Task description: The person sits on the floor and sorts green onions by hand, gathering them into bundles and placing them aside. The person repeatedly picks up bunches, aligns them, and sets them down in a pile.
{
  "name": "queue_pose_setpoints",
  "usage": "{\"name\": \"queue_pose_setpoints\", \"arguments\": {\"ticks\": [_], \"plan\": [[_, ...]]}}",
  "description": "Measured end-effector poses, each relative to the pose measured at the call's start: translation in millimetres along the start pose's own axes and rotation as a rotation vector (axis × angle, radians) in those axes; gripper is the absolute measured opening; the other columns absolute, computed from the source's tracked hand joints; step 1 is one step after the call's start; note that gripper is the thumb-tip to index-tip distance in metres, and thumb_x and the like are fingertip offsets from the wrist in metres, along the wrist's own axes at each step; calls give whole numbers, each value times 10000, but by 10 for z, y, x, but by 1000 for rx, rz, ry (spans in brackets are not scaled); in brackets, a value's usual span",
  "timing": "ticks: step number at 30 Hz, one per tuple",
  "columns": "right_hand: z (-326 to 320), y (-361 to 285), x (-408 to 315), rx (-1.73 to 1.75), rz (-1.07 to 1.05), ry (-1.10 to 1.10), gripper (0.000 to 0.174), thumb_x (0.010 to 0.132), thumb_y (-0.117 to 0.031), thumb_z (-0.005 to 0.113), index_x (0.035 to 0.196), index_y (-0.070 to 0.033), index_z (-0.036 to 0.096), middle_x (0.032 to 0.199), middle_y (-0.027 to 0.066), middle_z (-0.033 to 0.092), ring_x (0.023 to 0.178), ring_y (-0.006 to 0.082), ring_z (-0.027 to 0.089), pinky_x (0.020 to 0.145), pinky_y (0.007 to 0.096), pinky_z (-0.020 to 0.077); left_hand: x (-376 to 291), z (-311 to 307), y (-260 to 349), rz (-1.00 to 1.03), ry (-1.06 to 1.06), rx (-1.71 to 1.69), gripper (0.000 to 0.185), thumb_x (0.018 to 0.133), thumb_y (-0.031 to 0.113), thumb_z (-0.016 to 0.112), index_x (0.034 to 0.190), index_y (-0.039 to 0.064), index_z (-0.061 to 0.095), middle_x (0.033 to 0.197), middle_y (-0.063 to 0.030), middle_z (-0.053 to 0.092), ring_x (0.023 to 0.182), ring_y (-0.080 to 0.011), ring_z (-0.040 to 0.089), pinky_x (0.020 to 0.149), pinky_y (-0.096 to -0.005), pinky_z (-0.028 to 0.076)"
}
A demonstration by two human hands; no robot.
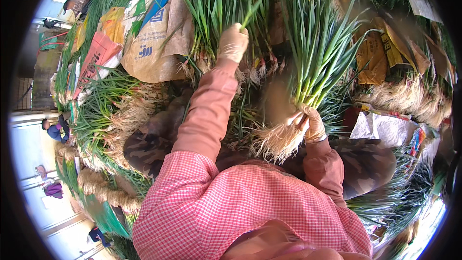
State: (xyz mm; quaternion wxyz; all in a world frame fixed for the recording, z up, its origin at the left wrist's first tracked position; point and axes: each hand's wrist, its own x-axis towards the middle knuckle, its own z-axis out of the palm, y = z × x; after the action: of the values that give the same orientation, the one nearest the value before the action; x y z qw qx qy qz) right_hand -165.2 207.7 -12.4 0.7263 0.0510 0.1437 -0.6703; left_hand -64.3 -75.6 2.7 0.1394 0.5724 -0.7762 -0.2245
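My left hand (233, 42), in a pale work glove, is stretched forward and closed around a green onion stalk (249, 16), whose top points up and to the right. Beneath and beyond it stands a row of green onions (216, 11) with reddish-white bases and stringy roots. On the right, my right hand (313, 121), also gloved, grips a thick bunch of green onions (312, 68) low on the stems. The bunch's leaves fan away from me, and its pale roots (279, 141) hang towards my lap. The lower end of the stalk in my left hand is hidden.
Printed sacks (158, 39) lie over onions at the left front, with an orange sack (371, 57) at the right. Rooty onion piles (133, 112) flank my camouflage-clad legs (364, 162). A white sack (382, 128) lies at the right. A person (56, 130) is far off left.
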Motion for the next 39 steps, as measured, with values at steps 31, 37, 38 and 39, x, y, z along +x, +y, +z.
{"name": "queue_pose_setpoints", "arguments": {"ticks": [31,37,38,39], "plan": [[-162,127,-80,-89,50,-122,359,791,-189,567,1096,-4,533,1057,171,576,890,303,592,747,422,514,-1485,510,120,-587,-960,-1834,292,932,289,448,989,26,559,763,-48,569,623,-172,540,548,-302,480],[-198,108,-65,-331,17,64,400,801,-201,538,1110,52,535,1067,222,597,848,313,618,716,383,522,-1484,520,71,-267,-777,-1190,232,917,247,494,966,36,577,809,-63,592,654,-198,561,597,-336,493],[-193,109,-56,-365,19,76,413,796,-200,530,1122,52,531,1047,221,603,834,302,618,709,380,522,-1482,541,46,15,-695,-875,227,919,231,486,970,29,576,835,-76,607,682,-202,581,621,-325,496],[-190,120,-57,-405,-12,98,418,792,-203,531,1124,51,530,1027,215,607,823,295,616,705,378,521,-1478,569,21,45,-779,-943,223,898,220,504,965,24,584,823,-86,616,680,-202,588,632,-321,496]]}}
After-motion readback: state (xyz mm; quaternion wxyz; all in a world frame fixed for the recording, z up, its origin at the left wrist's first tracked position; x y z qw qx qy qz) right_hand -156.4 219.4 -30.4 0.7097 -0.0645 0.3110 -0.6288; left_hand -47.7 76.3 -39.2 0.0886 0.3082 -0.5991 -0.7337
